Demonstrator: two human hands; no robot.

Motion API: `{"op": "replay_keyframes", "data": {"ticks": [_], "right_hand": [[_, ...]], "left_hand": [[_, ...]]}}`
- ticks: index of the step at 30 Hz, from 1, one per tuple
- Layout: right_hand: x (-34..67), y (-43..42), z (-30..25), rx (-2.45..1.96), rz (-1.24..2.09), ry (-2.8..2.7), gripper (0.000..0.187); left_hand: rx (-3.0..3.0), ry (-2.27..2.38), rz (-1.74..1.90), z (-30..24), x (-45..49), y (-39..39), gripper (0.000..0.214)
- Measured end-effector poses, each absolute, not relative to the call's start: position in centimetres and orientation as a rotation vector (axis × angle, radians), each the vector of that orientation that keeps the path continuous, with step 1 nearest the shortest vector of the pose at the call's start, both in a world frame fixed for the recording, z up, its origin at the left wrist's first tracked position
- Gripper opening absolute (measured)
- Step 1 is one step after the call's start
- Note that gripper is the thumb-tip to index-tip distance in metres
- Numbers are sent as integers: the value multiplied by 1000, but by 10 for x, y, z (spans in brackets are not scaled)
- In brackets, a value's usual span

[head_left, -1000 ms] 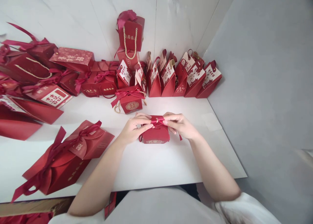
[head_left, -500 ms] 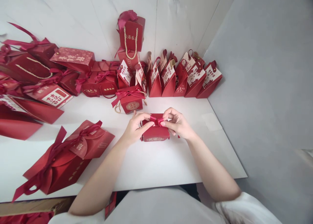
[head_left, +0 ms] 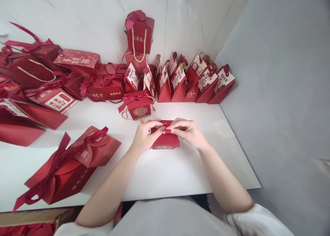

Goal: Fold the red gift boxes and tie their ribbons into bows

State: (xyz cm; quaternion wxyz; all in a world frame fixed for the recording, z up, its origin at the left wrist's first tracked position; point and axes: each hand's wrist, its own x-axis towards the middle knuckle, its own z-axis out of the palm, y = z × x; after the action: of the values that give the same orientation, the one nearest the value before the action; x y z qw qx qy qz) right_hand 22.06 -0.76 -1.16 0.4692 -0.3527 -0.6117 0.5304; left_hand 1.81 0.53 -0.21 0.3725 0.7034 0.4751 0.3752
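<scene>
A small red gift box [head_left: 165, 141] sits on the white table [head_left: 160, 170] in front of me. Its red ribbon [head_left: 166, 130] lies across the top. My left hand [head_left: 145, 135] and my right hand [head_left: 188, 132] meet over the box, and the fingers of both are pinched on the ribbon at the middle of the lid. Most of the ribbon is hidden under my fingers. Just behind stands another small red box with a tied bow and a gold rope handle [head_left: 136, 105].
A row of red bags with white tags [head_left: 196, 79] lines the back wall. Two red boxes are stacked [head_left: 139, 40] behind centre. Larger red bags lie at the left [head_left: 38, 84], and one with a long ribbon [head_left: 69, 163] lies near the front edge. A grey wall closes the right.
My hands have drawn closer together over the box. The ribbon loops that showed between my fingers are now mostly covered. The box has stayed in place.
</scene>
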Motion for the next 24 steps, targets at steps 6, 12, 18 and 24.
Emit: {"op": "replay_keyframes", "data": {"ticks": [6,12,18,24], "right_hand": [[216,-10,-13,-1036,1409,-1388,44],[215,-9,-15,-1050,1394,-1383,36],[210,-12,-14,-1073,1296,-1415,26],[208,-15,-15,-1027,1198,-1520,23]], "left_hand": [[1868,1212,999,-6,20,0,13],[2003,1091,917,-3,12,1,16],[2021,1093,898,0,13,0,14],[1837,1176,952,-4,12,3,24]]}}
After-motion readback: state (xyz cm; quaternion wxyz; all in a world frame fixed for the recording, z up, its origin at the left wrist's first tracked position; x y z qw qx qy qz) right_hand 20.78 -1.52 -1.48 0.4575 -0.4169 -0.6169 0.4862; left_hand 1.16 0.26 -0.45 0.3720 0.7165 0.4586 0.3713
